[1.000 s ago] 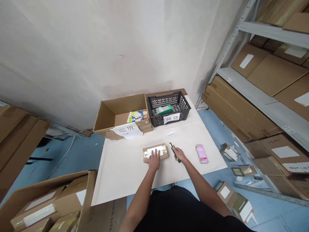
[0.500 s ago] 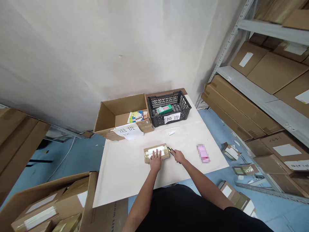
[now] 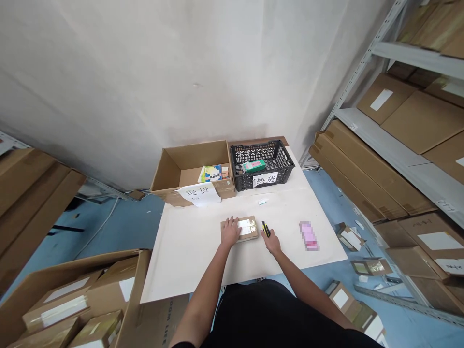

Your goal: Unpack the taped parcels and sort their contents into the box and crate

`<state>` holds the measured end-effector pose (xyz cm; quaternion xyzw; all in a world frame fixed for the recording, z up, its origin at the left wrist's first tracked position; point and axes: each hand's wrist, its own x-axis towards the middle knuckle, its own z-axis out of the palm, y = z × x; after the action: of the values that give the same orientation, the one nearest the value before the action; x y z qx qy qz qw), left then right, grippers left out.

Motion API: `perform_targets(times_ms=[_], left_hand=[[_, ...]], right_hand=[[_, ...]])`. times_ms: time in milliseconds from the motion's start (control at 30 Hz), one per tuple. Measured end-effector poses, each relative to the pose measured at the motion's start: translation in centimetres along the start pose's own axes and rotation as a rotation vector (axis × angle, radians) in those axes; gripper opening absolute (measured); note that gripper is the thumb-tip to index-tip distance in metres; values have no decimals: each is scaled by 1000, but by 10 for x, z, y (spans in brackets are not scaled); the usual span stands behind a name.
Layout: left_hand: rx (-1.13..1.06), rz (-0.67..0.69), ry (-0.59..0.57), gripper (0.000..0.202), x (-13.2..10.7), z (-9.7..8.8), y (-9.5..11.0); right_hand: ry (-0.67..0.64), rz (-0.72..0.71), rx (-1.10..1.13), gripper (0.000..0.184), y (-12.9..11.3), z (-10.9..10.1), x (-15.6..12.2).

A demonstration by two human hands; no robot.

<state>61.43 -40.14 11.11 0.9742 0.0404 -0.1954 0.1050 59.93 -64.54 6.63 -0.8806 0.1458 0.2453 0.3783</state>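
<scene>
A small taped cardboard parcel [image 3: 248, 228] with a white label lies in the middle of the white table [image 3: 188, 256]. My left hand [image 3: 230, 231] rests flat on its left half, fingers spread. My right hand [image 3: 272, 241] is closed round a black and yellow utility knife [image 3: 266, 228], whose tip points away from me just right of the parcel. A pink blurred item [image 3: 308, 236] lies further right on the table.
At the table's back stand an open cardboard box [image 3: 181, 166] with a paper sign and a black plastic crate [image 3: 279, 162] holding a green box. Shelves with cartons [image 3: 409, 116] rise at the right. Small parcels litter the blue floor [image 3: 362, 263]. A carton of parcels [image 3: 72, 304] sits lower left.
My left hand slid to the parcel's left end. My right hand with the knife moved close to the parcel's right edge. The camera shifted a little.
</scene>
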Motion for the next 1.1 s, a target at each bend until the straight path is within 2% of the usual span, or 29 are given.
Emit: perform_targets(times_ms=[100,200,300,367,400,467,567,633,667,733,800,867,933,1000,1100], left_hand=[[11,-86,-63,63,-2,-8,-24],[0,-165,-96,62,-19,-1,-36],[-42,-142,-175,51,-40,12,-32],[-67,-104,-179,43,-48,16,-24],[-73,-93,-160,43,-48,17,-18],[-73,-38,-98,50,-41,14,-6],[-33,171,-55,71,-20,7,13],[29,287,-104,85,-6,6,23],[61,301,-141,90,-2,8,26],[106,241,-190,98,0,16,29],[115,116,-193,98,-6,29,28],[111,3,-177,95,-17,40,26],[110,-77,-157,88,-28,48,25],[106,-111,-96,78,-36,50,27],[85,-64,0,66,-39,50,29]], right_hand=[[-39,39,-24,55,-34,20,14],[-18,54,-98,60,-79,28,39],[32,28,-181,64,-124,22,64],[47,-47,-229,63,-140,12,73],[64,-82,-249,60,-141,6,73],[133,-122,-276,55,-127,-6,65],[229,-86,-294,56,-75,-18,36],[187,16,-275,68,-37,-18,16],[145,38,-260,71,-22,-15,9],[83,47,-219,70,-7,-7,4],[76,47,-181,70,-13,-1,12],[99,37,-157,71,-33,2,28],[98,-14,-113,62,-54,0,44],[64,-47,-9,45,-65,-6,54],[-35,-56,104,41,-55,-17,52]])
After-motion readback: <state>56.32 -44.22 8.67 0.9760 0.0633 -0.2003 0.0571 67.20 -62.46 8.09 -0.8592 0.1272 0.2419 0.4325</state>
